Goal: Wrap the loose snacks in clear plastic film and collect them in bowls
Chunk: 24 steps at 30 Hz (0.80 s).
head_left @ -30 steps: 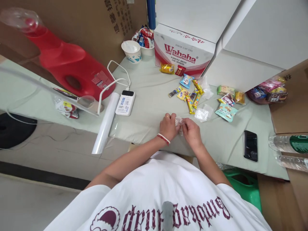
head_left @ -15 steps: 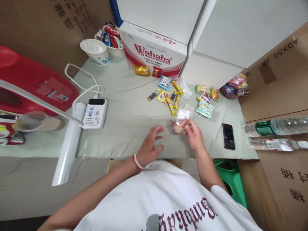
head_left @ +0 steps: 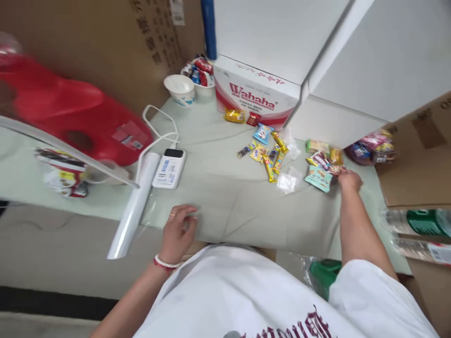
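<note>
My right hand (head_left: 350, 180) reaches to the right part of the table, its fingers closed on a small reddish-brown snack packet (head_left: 336, 170). That packet is low among other wrapped snacks: a mint-green packet (head_left: 318, 178), a brown and white packet (head_left: 319, 160), a pale green packet (head_left: 317, 146) and a yellow one (head_left: 336, 155). My left hand (head_left: 179, 230) hovers by the table's front edge, fingers loosely bent and apart, holding nothing. Mid-table lie several yellow snack sticks (head_left: 269, 168), a light blue packet (head_left: 263, 133) and crumpled clear wrappers (head_left: 288, 180).
A Wahaha carton (head_left: 257, 96) stands at the back, with white boxes (head_left: 278, 33) around it. On the left are a power bank (head_left: 169, 169) with its cable, a rolled white sheet (head_left: 136, 206) and a red jug (head_left: 77, 112). Plastic bottles (head_left: 423, 220) lie far right.
My right hand has carried the reddish-brown packet rightward to the snacks by the mint-green packet. My left hand has drawn back to the left. The camera view has shifted.
</note>
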### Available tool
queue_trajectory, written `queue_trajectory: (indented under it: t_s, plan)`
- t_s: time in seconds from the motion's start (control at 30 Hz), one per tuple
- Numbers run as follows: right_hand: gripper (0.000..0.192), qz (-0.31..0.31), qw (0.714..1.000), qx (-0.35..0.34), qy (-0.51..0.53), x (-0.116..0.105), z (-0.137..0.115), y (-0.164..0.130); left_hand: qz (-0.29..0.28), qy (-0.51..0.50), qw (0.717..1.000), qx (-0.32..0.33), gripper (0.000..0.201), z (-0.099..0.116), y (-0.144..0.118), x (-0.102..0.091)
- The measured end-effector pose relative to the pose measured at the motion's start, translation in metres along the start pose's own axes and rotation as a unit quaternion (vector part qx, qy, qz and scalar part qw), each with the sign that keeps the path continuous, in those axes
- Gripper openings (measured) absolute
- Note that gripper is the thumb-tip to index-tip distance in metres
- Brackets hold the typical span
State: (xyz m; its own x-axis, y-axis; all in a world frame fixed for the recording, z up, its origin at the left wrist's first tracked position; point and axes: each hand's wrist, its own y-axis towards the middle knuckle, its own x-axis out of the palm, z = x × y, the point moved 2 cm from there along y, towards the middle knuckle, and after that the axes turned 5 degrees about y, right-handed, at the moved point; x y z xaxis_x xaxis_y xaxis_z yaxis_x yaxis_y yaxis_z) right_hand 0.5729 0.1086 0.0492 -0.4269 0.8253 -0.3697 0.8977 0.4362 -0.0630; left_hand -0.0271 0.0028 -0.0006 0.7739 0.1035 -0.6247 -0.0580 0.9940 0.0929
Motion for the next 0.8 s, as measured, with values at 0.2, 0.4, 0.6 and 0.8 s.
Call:
queue_trajectory:
  t_s: [0.2,0.4,0.6,0.8]
  plan:
    - [0.028,0.058,0.951,-0.300,-0.046,0.029,-0.058,-0.029,0.039,0.087,0.993,0.070,0.020,-0.014,0.016,0.008]
    - [0.016,-0.328,0.785,-0.503,-0.153,0.223,-0.101,-0.155,0.024,0.154,0.978,0.140,0.021,-0.014,0.031,0.030]
    - [0.049,-0.456,0.649,-0.572,-0.209,0.427,-0.162,-0.294,0.022,0.177,0.975,0.133,0.020,-0.010,0.027,0.029]
    - [0.037,-0.488,0.641,-0.544,-0.235,0.526,-0.191,-0.330,0.038,0.166,0.976,0.137,0.021,-0.012,0.026,0.027]
